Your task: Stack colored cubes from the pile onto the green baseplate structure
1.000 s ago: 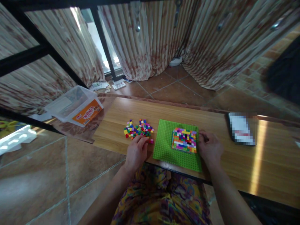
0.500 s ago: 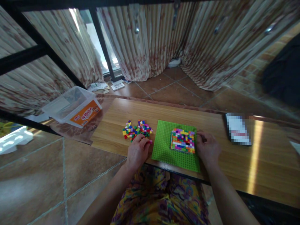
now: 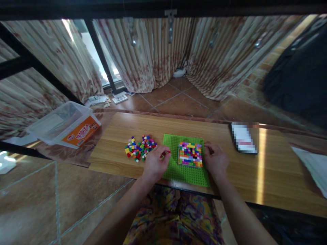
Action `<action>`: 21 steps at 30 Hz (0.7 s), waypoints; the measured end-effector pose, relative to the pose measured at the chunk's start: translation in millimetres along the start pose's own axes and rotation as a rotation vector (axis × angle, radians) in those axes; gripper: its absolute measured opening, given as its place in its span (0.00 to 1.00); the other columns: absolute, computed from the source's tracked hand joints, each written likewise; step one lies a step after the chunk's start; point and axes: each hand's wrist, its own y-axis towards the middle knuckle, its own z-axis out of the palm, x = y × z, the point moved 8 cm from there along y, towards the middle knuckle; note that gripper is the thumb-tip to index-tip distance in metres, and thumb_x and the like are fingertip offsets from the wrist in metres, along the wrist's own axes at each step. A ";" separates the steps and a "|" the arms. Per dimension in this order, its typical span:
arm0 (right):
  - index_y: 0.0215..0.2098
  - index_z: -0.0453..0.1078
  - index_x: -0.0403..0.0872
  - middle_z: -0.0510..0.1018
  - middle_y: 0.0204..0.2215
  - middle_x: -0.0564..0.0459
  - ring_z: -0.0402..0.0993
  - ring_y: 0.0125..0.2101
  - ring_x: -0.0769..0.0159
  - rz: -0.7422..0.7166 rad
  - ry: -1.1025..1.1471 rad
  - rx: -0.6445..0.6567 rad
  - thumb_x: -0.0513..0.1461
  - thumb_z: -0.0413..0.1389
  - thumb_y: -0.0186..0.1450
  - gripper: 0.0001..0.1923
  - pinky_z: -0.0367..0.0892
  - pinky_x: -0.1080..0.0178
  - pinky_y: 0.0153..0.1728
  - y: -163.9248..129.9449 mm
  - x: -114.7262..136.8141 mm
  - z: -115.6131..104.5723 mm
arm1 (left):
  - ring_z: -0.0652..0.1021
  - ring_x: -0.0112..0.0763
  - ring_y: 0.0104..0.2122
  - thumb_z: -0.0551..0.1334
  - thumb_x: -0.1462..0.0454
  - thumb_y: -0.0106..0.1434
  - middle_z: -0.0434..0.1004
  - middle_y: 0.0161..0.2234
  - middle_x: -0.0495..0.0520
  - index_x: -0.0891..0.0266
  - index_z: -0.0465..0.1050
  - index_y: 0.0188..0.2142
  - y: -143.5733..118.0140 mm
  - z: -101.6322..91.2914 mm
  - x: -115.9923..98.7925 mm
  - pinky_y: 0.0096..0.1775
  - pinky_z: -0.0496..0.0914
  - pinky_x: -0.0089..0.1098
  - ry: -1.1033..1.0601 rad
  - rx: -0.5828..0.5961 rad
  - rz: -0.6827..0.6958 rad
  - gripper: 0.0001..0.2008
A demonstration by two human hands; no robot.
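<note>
A small reddish toy brick [image 3: 168,152] is pinched between the thumb and forefinger of my left hand [image 3: 156,162], above the left part of the green studded baseplate [image 3: 173,175]. On the plate stands a low rectangular block of many-coloured bricks [image 3: 190,154], with a dark gap in its top. My right hand [image 3: 216,161] rests at the plate's right edge, its fingers curled and the fingertips against that edge. Left of the plate lies a heap of loose small bricks [image 3: 139,148], partly behind my left hand.
A clear plastic box [image 3: 63,124] with an orange label stands past the table's left end. On the wooden table [image 3: 109,149], a dark-edged object with a blurred face [image 3: 242,137] lies to the right. White paper [image 3: 311,166] is at the far right. Curtains hang behind.
My left hand has moved from beside the brick heap to over the baseplate's left part, carrying the small brick. My right hand stays at the plate's edge. The whole view has shifted slightly.
</note>
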 end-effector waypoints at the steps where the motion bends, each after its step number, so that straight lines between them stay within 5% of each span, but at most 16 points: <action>1: 0.38 0.77 0.47 0.77 0.34 0.49 0.68 0.30 0.66 0.004 0.001 0.001 0.43 0.49 0.64 0.15 0.54 0.65 0.28 0.0 0.0 0.0 | 0.76 0.28 0.32 0.61 0.69 0.60 0.77 0.31 0.49 0.60 0.73 0.31 4.0 4.7 -4.1 0.37 0.70 0.28 -0.027 0.008 0.004 0.04; 8: 0.37 0.77 0.47 0.77 0.33 0.49 0.68 0.30 0.66 0.001 0.011 -0.017 0.43 0.49 0.64 0.15 0.54 0.65 0.28 0.8 -1.9 2.2 | 0.78 0.28 0.34 0.62 0.71 0.59 0.80 0.32 0.48 0.59 0.77 0.31 26.9 28.3 -15.0 0.40 0.71 0.28 -0.151 0.010 -0.008 0.07; 21: 0.38 0.77 0.47 0.78 0.36 0.49 0.70 0.32 0.65 0.001 0.008 -0.015 0.42 0.49 0.65 0.15 0.56 0.65 0.29 0.2 1.2 0.7 | 0.78 0.26 0.31 0.63 0.72 0.57 0.80 0.30 0.48 0.61 0.77 0.30 34.9 37.1 -12.7 0.37 0.72 0.27 -0.232 -0.013 -0.050 0.06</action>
